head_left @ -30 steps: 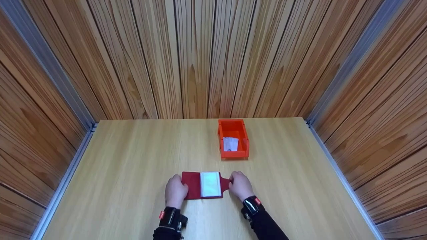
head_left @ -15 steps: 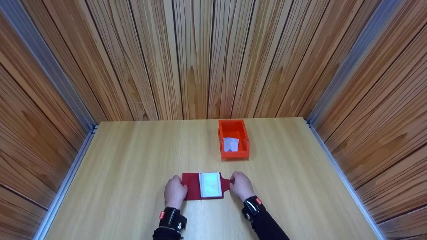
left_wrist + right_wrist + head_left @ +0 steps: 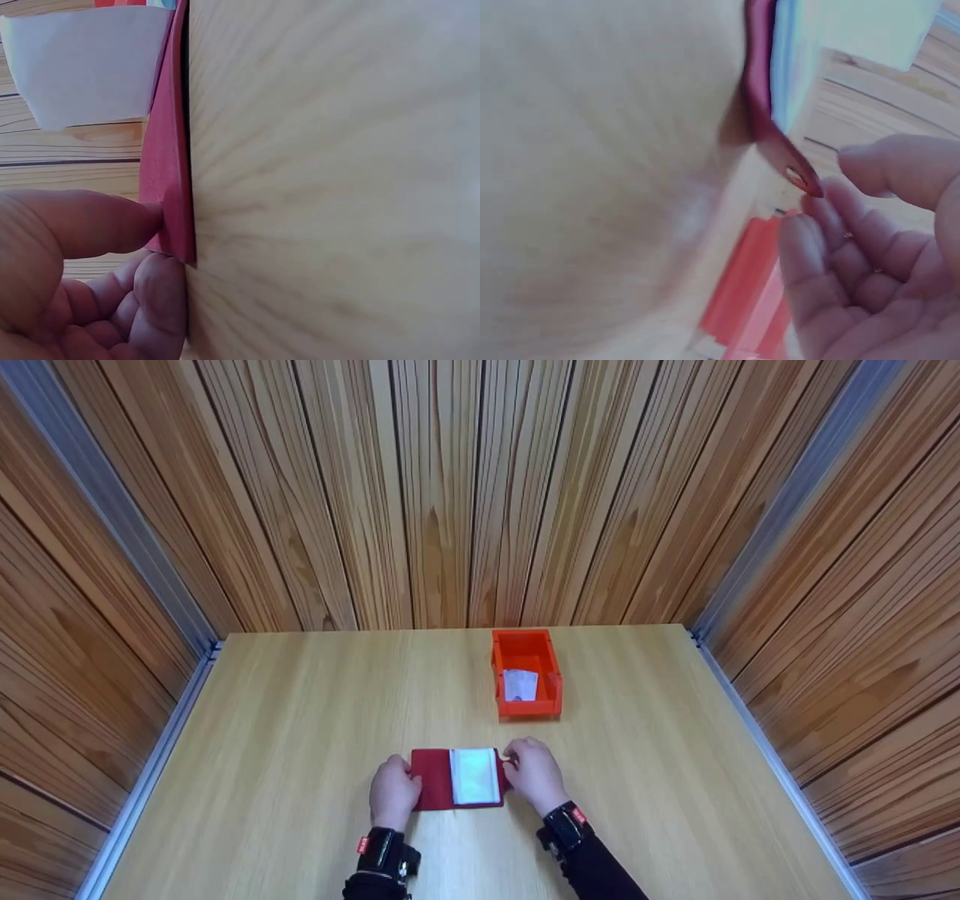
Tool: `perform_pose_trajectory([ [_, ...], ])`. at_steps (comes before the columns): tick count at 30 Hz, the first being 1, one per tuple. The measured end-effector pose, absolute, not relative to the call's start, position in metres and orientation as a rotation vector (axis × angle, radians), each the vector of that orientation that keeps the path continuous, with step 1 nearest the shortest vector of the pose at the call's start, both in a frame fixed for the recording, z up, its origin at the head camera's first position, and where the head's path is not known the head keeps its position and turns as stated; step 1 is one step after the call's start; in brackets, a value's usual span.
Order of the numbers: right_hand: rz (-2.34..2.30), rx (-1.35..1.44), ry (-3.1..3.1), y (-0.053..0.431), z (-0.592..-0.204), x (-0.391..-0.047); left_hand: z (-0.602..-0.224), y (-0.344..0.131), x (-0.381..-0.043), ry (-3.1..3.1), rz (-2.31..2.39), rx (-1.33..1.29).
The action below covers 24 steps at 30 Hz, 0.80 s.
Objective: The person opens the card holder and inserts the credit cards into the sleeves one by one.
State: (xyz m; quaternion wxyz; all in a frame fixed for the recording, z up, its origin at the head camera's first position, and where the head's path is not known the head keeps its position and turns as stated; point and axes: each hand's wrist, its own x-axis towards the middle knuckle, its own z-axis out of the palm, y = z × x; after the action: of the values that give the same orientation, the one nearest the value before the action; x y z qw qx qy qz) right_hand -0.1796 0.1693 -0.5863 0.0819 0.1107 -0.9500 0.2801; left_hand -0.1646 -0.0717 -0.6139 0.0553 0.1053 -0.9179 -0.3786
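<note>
A red card holder (image 3: pixel 432 780) lies spread on the wooden table, its clear plastic sleeves (image 3: pixel 475 776) over the right half. My left hand (image 3: pixel 394 793) pinches the outer edge of its left cover, thumb on top, as the left wrist view confirms. At the other end is my right hand (image 3: pixel 537 774), by the strap with a metal snap (image 3: pixel 796 177). In the right wrist view the thumb stands apart from that strap, and the loosely bent fingers (image 3: pixel 826 221) lie right at its tip. One translucent sleeve (image 3: pixel 90 67) sticks up in the left wrist view.
Behind the card holder, toward the back wall, stands an orange bin (image 3: pixel 528 708) with a whitish packet (image 3: pixel 520 685) in it. Wooden panels (image 3: pixel 439 495) close the table in at the back and both sides.
My right hand has shifted slightly left and away from me, and its pinch on the strap has loosened. The strap is now mostly hidden in the head view. My left hand stays put.
</note>
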Motion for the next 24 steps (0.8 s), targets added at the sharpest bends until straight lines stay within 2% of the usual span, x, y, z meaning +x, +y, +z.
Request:
perform_pose_trajectory([
  [10,0.948,0.543,-2.845,0.142,-0.578,-0.172,-0.614,-0.073,-0.165,-2.775,-1.168,0.314],
  [24,0.842,0.661,-2.901,0.113,-0.585,-0.169,-0.614,-0.075,-0.164,-2.772,-1.212,0.335],
])
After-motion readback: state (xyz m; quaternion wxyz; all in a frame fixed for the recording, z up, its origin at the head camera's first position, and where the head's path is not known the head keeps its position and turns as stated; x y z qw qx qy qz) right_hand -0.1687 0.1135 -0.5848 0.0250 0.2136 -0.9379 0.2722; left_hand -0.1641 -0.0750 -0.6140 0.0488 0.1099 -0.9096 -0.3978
